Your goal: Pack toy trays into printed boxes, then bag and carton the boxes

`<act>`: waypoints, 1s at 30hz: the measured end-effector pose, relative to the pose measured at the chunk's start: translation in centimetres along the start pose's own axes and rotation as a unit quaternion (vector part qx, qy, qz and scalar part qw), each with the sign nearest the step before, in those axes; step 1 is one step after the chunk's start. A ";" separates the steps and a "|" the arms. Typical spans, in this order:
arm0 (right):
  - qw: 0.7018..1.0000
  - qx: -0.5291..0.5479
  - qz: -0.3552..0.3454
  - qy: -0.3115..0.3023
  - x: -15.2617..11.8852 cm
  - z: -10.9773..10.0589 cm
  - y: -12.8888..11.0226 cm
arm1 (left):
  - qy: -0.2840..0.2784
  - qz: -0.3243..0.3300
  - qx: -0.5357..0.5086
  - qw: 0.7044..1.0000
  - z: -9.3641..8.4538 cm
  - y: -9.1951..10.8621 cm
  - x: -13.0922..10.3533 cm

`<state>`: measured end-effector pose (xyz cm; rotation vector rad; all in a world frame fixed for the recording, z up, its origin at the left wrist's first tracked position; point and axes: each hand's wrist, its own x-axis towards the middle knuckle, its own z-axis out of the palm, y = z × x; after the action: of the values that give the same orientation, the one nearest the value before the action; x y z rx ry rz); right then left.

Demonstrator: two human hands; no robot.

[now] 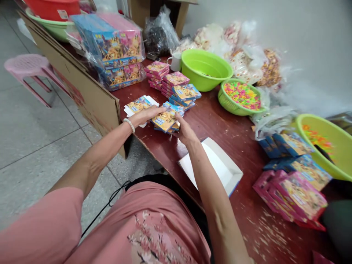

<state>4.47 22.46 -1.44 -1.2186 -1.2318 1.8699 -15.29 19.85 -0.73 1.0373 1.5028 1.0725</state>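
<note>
Near the table's front edge, my left hand (148, 113) and my right hand (186, 130) grip a small blue printed box (165, 120) from both sides. More blue boxes show beneath it in a loose pile. An unfolded blue box blank (137, 105) with white flaps lies under and beside my left hand. Behind the pile stand stacked blue boxes (185, 92) and pink boxes (156, 68). An open white-lined tray box (217, 165) lies below my right forearm.
Film-wrapped box packs (110, 47) stand at the back left beside a cardboard panel (79, 84). Green basins (206, 68), a basket of colourful pieces (242, 96) and filled plastic bags (244, 62) line the wall. More boxes (294, 190) sit at right. A pink stool (30, 66) stands left.
</note>
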 end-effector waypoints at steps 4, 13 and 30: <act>0.996 0.039 -0.052 -0.058 -0.5 -0.3 0.7 | 0.008 -0.001 -0.043 0.999 0.1 -1.3 -1.4; 0.977 -0.016 -0.204 -0.068 -1.9 -2.8 2.5 | -0.104 0.155 -0.230 0.955 3.3 -4.6 -4.5; 0.903 -0.250 -0.306 -0.166 -4.4 -6.0 2.9 | -0.117 0.344 0.094 0.927 2.1 -7.9 -3.7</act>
<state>11.78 19.90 -3.35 -0.6098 -2.0884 1.3496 -13.45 14.62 -7.74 1.8436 1.0715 1.2254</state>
